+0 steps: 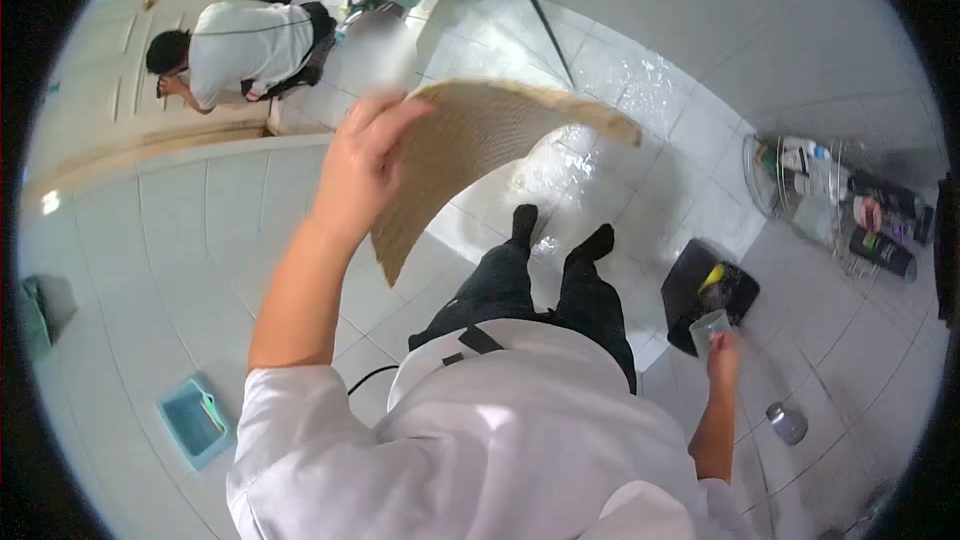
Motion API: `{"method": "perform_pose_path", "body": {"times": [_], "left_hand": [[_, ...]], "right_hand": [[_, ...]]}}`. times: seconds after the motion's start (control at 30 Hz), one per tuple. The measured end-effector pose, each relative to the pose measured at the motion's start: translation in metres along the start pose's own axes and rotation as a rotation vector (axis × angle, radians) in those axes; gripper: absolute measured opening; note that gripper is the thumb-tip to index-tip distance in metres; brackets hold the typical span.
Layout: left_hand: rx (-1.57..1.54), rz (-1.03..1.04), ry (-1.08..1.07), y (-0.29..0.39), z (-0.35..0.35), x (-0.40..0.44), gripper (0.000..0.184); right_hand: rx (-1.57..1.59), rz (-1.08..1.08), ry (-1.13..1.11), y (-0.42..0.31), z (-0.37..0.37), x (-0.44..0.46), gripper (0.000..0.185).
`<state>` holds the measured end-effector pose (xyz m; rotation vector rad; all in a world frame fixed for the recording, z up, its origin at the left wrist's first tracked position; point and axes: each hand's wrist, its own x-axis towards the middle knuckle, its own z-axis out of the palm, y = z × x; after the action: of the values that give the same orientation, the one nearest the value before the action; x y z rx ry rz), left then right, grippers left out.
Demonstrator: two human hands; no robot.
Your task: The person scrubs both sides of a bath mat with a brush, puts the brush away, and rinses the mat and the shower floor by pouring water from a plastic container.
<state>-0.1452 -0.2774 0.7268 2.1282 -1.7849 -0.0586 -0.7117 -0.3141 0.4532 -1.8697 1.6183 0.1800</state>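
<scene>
My left hand pinches the edge of a beige bath mat, which hangs in a curve above the tiled floor with a fine textured underside showing. At my right side, the fingers of my right hand are closed round a translucent cup. The cup is over the near side of a black square bucket, and a yellow object shows inside the bucket. What the cup contains, I cannot make out.
Wet, soapy floor tiles lie around my feet. A wire rack with several bottles is at right, near a glass jar. A blue tray sits at left. Beyond the low tiled wall, a person in a white shirt bends forward.
</scene>
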Motion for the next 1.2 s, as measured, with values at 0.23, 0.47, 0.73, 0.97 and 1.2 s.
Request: {"method": "perform_pose_path", "body": {"times": [0.23, 0.47, 0.73, 0.97, 1.2], "left_hand": [[0.098, -0.327, 0.04, -0.051, -0.043, -0.092, 0.04], [0.192, -0.389, -0.063, -0.108, -0.046, -0.137, 0.037], [0.113, -0.429, -0.143, -0.22, -0.032, -0.21, 0.038], [0.17, -0.336, -0.362, -0.273, -0.017, -0.229, 0.038], [0.179, -0.37, -0.328, -0.278, -0.006, -0.235, 0.037]], "right_hand": [[-0.04, 0.094, -0.115, 0.002, 0.005, 0.015, 0.026], [-0.027, 0.149, -0.045, -0.006, 0.008, 0.015, 0.027], [-0.065, 0.255, 0.039, -0.066, 0.014, -0.026, 0.031], [0.063, 0.542, 0.361, -0.024, 0.05, -0.099, 0.023], [0.114, 0.78, 0.287, -0.034, 0.02, -0.126, 0.022]]}}
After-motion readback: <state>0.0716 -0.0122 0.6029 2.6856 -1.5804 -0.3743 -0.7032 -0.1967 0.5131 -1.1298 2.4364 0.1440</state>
